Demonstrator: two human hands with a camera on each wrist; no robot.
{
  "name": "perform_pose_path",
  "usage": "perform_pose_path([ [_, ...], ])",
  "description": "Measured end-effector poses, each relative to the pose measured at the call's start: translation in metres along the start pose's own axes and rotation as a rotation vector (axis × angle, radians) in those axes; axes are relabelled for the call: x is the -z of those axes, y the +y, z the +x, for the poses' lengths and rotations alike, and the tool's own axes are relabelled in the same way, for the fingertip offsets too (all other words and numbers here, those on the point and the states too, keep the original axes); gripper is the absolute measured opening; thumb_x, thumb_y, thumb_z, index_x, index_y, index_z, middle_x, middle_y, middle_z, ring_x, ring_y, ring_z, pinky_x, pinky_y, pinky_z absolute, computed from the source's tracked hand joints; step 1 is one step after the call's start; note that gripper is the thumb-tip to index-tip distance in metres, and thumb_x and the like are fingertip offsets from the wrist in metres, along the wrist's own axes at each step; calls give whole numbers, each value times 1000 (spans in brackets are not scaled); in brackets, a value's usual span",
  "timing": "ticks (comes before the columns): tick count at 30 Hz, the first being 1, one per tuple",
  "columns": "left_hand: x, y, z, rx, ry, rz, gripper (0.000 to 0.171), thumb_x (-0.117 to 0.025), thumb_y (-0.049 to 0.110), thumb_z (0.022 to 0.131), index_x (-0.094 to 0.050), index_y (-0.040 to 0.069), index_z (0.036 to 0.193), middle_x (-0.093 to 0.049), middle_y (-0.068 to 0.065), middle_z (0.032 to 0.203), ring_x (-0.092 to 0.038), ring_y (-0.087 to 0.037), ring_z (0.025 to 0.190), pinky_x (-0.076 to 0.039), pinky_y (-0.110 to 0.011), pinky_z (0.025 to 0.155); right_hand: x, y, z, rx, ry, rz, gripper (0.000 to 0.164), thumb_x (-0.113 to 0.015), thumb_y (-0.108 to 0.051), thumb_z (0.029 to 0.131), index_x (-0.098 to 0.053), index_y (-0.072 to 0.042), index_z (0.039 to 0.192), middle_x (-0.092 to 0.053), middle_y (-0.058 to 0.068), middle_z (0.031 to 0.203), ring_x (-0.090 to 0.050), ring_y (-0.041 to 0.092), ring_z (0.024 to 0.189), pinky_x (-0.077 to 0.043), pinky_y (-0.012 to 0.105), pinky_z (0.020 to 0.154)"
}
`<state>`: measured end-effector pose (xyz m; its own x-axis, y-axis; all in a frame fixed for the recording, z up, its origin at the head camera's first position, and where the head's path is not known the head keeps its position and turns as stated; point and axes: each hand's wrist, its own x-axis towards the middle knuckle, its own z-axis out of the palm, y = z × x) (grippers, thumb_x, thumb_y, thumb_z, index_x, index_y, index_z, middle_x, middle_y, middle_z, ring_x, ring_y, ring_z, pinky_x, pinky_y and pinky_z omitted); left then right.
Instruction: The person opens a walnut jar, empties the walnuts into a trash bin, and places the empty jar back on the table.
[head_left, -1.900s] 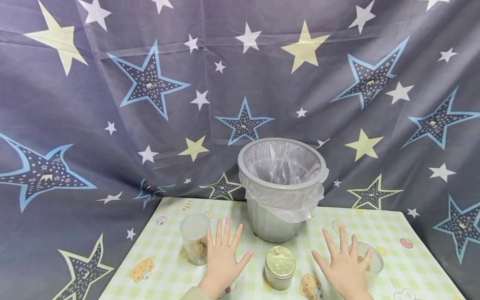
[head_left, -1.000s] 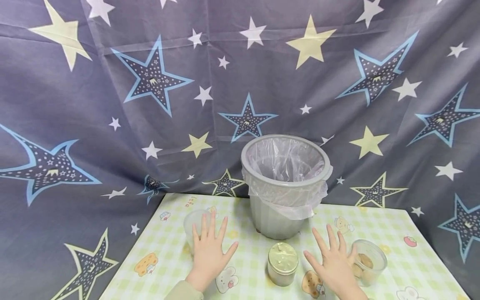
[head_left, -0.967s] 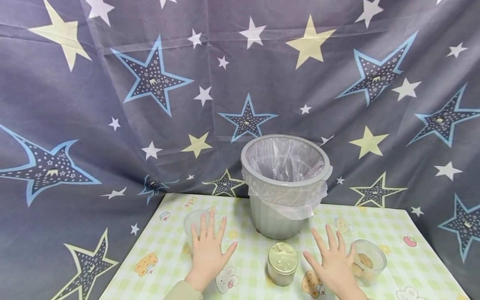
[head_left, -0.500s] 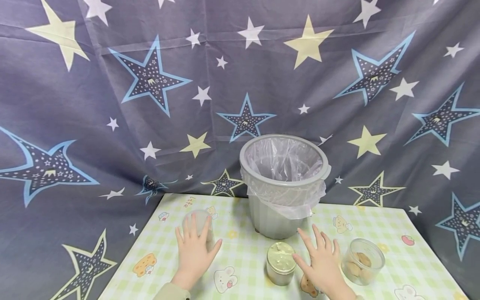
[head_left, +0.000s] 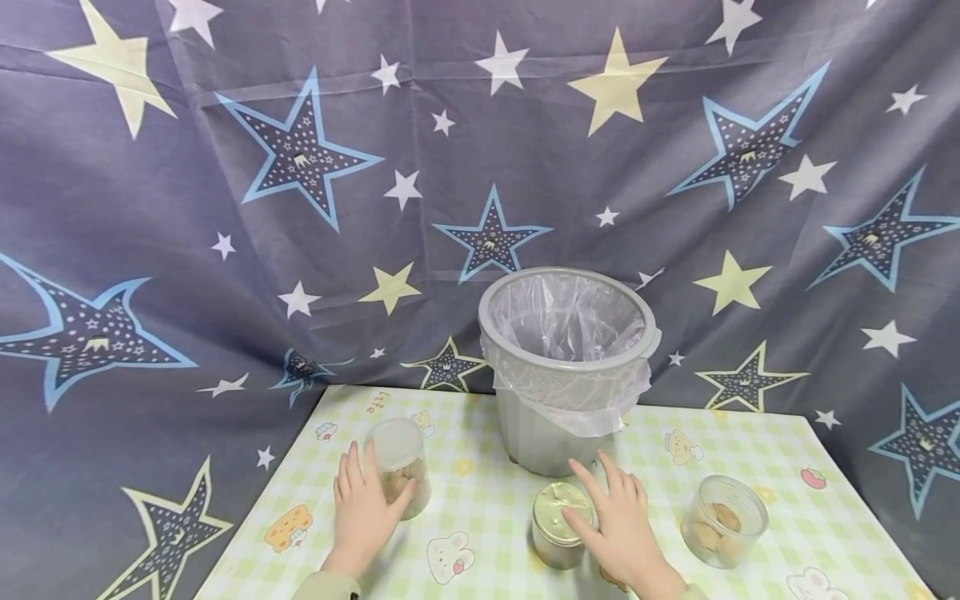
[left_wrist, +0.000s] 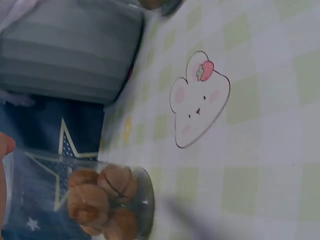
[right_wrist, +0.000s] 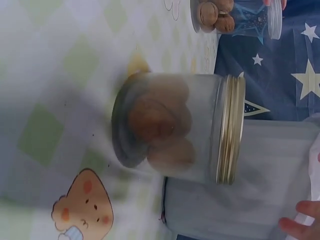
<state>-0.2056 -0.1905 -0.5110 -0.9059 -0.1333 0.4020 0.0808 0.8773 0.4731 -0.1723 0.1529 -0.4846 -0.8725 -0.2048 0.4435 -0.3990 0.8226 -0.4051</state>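
My left hand (head_left: 365, 510) is at the near left side of a clear jar with a whitish lid (head_left: 395, 444), fingers extended and thumb in front of it. Whether it touches the jar I cannot tell. Walnuts (left_wrist: 100, 200) lie inside that jar in the left wrist view. My right hand (head_left: 617, 525) reaches over the right side of a shorter jar with a gold lid (head_left: 558, 512), its fingers fairly straight. In the right wrist view, this gold-lidded jar (right_wrist: 170, 125) holds several round brown walnuts, and fingertips (right_wrist: 297, 227) show apart from its lid.
A grey bin (head_left: 558, 425) lined with a clear bag stands behind the gold-lidded jar. Another clear tub (head_left: 726, 521) with walnuts stands at the right. The table has a green checked cloth (head_left: 480, 575), with a starry curtain (head_left: 360, 250) behind.
Both hands, first spread flat over the table, have moved left. The left hand has come to the left jar's side; the right has left the right tub for the gold-lidded jar.
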Motion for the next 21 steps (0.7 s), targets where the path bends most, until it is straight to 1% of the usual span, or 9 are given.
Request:
perform_pose_path([
  [3,0,-2,0,103,-65,-97,102,-67,38,84,0,-4,148,-15,-33,149,-23,-51,133,-29,-62,105,-4,-4,1,26,14,-19,54,-62,-37,88,-50,-17,136,-40,28,139,-43,47,121,-32,70,93],
  [5,0,-3,1,166,-105,-155,107,-65,38,86,11,-3,148,-16,-32,151,-28,-52,132,-36,-61,100,-6,-6,2,40,24,-33,53,-63,-37,87,-51,-18,135,-42,26,139,-46,46,119,-36,67,92],
  [6,0,-3,1,196,-129,-174,107,-64,38,87,16,-2,147,-15,-32,151,-29,-52,131,-39,-61,98,-8,-7,3,48,26,-41,53,-63,-36,86,-52,-18,135,-42,25,139,-46,45,118,-38,66,92],
  [8,-1,-3,2,225,-155,-213,109,-63,37,88,20,-2,145,-16,-33,151,-30,-53,131,-40,-62,96,-10,-9,4,62,26,-41,53,-64,-35,86,-52,-17,134,-43,24,138,-47,45,118,-39,65,92],
  [10,-3,-4,3,238,-172,-249,110,-65,37,88,20,-4,145,-16,-35,150,-29,-53,131,-36,-62,100,-12,-10,5,73,28,-40,53,-64,-35,86,-52,-17,134,-44,24,138,-47,45,118,-40,64,92],
  [13,-8,-8,4,240,-182,-300,111,-68,35,86,15,-6,146,-17,-38,148,-28,-53,132,-31,-62,105,-15,-12,7,93,29,-27,53,-64,-34,85,-52,-16,134,-45,24,137,-48,45,118,-40,64,92],
  [17,-19,-16,6,241,-184,-392,110,-73,32,82,8,-4,147,-17,-35,149,-24,-51,135,-25,-61,109,-16,-16,11,118,30,-9,53,-65,-33,85,-52,-16,134,-46,23,135,-49,42,118,-40,64,92],
  [21,-30,-22,6,259,-183,-486,110,-76,31,79,5,0,148,-17,-31,150,-22,-51,136,-22,-62,110,-15,-20,14,128,10,12,53,-62,-35,87,-51,-15,135,-46,23,135,-49,40,118,-39,65,93],
])
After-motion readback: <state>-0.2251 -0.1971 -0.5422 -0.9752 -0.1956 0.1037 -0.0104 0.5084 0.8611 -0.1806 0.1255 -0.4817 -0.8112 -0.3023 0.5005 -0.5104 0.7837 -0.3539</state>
